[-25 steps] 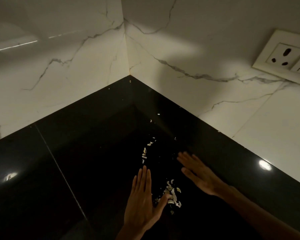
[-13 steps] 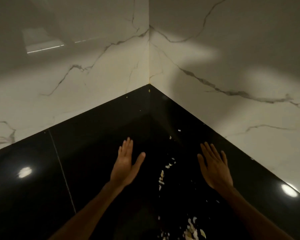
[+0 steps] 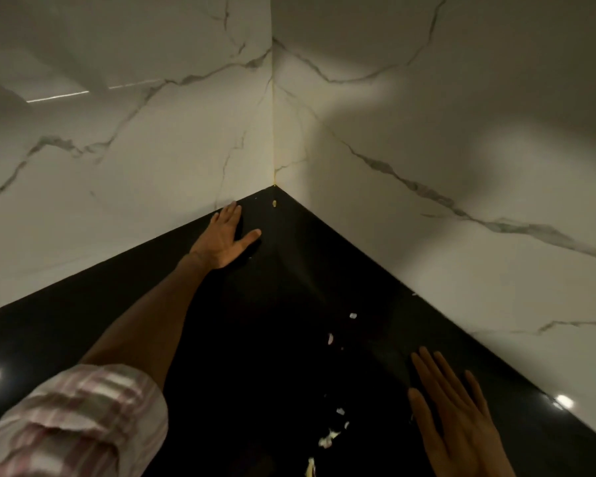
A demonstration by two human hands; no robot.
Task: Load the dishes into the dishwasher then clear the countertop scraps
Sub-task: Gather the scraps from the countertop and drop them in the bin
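Marble-veined walls (image 3: 152, 160) meet at a corner behind a glossy black table (image 3: 255, 339).

Head view: the scraps (image 3: 329, 438) are small pale flakes, judged light, loose and too thin to pinch; sweeping with a flat palm suits them. One fleck (image 3: 274, 203) lies in the corner, just beside the left hand (image 3: 222, 241), spread flat. The main trail lies just left of the right hand (image 3: 456, 421), also flat, fingers together.
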